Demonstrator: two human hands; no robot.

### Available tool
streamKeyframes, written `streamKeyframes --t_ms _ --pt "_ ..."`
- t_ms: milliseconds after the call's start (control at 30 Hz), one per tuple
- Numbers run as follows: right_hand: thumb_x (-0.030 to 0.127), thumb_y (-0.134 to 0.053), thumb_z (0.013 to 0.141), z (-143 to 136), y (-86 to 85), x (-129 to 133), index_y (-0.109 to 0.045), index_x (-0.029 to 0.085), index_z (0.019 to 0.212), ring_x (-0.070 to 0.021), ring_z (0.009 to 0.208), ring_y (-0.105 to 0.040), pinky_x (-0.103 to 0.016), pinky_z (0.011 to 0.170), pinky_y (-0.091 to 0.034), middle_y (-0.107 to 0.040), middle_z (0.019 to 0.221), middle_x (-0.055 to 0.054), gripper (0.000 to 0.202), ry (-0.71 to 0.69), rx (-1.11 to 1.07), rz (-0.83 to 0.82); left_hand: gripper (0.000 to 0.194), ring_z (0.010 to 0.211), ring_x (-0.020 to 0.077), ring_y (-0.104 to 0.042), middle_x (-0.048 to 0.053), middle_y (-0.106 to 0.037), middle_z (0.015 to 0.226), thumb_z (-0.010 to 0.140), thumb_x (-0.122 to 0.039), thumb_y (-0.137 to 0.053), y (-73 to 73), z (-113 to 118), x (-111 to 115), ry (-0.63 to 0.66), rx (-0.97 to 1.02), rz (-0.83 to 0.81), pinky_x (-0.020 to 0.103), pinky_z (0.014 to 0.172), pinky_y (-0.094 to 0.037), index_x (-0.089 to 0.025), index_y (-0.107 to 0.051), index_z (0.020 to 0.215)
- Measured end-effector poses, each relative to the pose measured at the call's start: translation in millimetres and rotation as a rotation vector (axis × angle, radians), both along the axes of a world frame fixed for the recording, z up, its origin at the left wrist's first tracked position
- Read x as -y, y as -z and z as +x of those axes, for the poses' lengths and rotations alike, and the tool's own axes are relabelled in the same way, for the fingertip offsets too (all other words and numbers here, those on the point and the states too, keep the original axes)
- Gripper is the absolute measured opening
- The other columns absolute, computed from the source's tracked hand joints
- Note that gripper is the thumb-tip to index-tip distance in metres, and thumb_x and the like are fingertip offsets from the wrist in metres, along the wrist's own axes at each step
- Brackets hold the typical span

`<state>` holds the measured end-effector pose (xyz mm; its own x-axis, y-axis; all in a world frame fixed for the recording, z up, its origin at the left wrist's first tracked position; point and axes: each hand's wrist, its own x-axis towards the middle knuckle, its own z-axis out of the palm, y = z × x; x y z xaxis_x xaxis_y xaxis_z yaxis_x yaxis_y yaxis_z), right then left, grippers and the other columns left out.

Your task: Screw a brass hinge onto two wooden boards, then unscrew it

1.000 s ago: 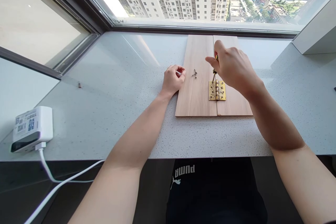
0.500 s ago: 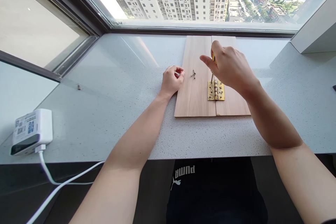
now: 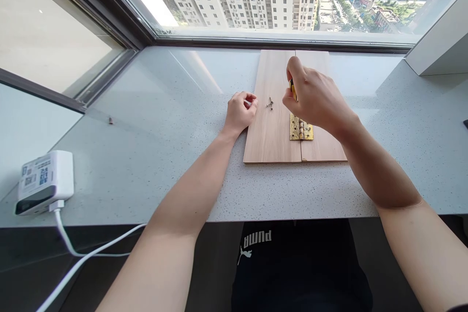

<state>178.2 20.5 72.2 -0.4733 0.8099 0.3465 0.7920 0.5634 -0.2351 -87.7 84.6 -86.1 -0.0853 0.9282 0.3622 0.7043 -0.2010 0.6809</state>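
My right hand (image 3: 316, 95) is wrapped round the yellow and black handle of a screwdriver (image 3: 293, 88), above a brass hinge (image 3: 295, 129). Its fingers hide the shaft and tip. The hinge lies across the seam between two wooden boards, the left board (image 3: 274, 141) and the right board (image 3: 318, 151); screw heads show on its right leaf. My left hand (image 3: 241, 111) rests at the left board's edge, fingers curled and thumb closed against them. Whether anything is inside that curl, I cannot make out. Several loose screws (image 3: 270, 104) lie crossed on the left board.
The speckled pale counter (image 3: 175, 170) runs along a window (image 3: 234, 36). At the left stands a white box-shaped device (image 3: 54, 175) with a white cable (image 3: 78, 265). A white panel (image 3: 438, 41) rises at the back right. A small brown object (image 3: 110, 121) lies left.
My right hand has tilted and shifted slightly left and down with the screwdriver, covering the shaft and the hinge's upper edge. My left hand and the loose screws stay in place.
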Motion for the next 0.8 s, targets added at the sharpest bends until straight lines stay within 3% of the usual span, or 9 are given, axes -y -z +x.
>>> streamKeyframes --t_ms 167,367,533,600,700,800 --pt "0.051 -0.049 0.123 7.4 13.6 -14.6 -0.065 0.024 0.125 -0.0239 0.067 -0.049 -0.04 0.07 -0.044 -0.059 0.076 -0.004 0.032 0.073 -0.074 0.037 0.007 0.084 0.0214 -0.072 0.01 -0.08 0.117 0.106 -0.017 -0.074 -3.3 1.1 2.1 0.003 0.012 -0.019 0.042 0.097 -0.068 -0.023 -0.074 0.102" --pt "0.032 -0.051 0.12 8.7 5.9 -15.8 -0.064 0.023 0.127 -0.0254 0.068 -0.051 -0.041 0.073 -0.045 -0.064 0.08 -0.005 0.017 0.084 -0.016 -0.009 0.009 0.085 0.0213 -0.073 0.009 -0.08 0.117 0.107 -0.016 -0.075 -5.0 2.3 3.4 0.002 0.016 -0.025 0.041 0.095 -0.068 -0.023 -0.074 0.102" --pt "0.019 -0.041 0.116 7.6 -0.6 -10.1 -0.063 0.023 0.13 -0.0297 0.087 -0.062 -0.044 0.082 -0.046 -0.076 0.108 -0.012 0.027 0.012 0.033 0.012 0.01 0.084 0.0218 -0.072 0.01 -0.08 0.116 0.106 -0.014 -0.075 -4.3 2.0 2.3 -0.005 0.013 -0.027 0.043 0.097 -0.068 -0.023 -0.073 0.102" --pt "0.015 -0.038 0.113 9.6 0.0 -9.9 -0.063 0.024 0.13 -0.0305 0.088 -0.062 -0.045 0.081 -0.045 -0.076 0.108 -0.013 0.031 0.008 0.042 0.029 0.009 0.084 0.0218 -0.072 0.01 -0.08 0.116 0.105 -0.015 -0.075 -3.9 1.4 2.2 0.0 0.009 -0.021 0.044 0.098 -0.069 -0.024 -0.074 0.102" --pt "0.018 -0.044 0.112 11.2 2.4 -11.5 -0.064 0.024 0.126 -0.0289 0.079 -0.055 -0.044 0.075 -0.043 -0.073 0.097 -0.011 0.026 0.046 0.034 0.031 0.008 0.084 0.0218 -0.073 0.01 -0.08 0.116 0.105 -0.017 -0.075 -3.1 0.3 2.2 0.0 0.004 -0.012 0.043 0.097 -0.069 -0.024 -0.074 0.102" --pt "0.034 -0.049 0.117 10.4 5.4 -15.8 -0.066 0.025 0.119 -0.0265 0.073 -0.051 -0.042 0.071 -0.044 -0.068 0.086 -0.008 0.019 0.071 -0.007 0.045 0.006 0.084 0.0218 -0.072 0.011 -0.081 0.118 0.105 -0.018 -0.074 -2.0 -0.9 1.8 0.005 0.003 -0.01 0.044 0.096 -0.07 -0.024 -0.074 0.102"
